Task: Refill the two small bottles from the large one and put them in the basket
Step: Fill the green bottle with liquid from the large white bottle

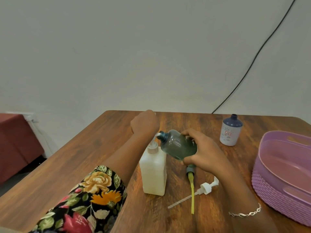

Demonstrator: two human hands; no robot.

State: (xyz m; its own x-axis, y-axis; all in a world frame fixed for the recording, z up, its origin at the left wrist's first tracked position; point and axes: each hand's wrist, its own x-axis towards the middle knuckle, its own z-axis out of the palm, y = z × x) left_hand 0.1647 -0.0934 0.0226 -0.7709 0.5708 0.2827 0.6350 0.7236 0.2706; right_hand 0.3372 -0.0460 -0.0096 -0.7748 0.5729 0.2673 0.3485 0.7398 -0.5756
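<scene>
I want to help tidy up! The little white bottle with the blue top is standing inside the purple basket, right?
Not quite. The little white bottle with the blue top is standing, but on the table next to the purple basket, not inside it. The head view shows this.

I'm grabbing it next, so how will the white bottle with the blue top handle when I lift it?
The white bottle looks squat and stands upright, so it probably won't tip easily. Its neck is open, no pump, so tilting could spill any contents. It looks like smooth plastic, likely light and rigid.
</scene>
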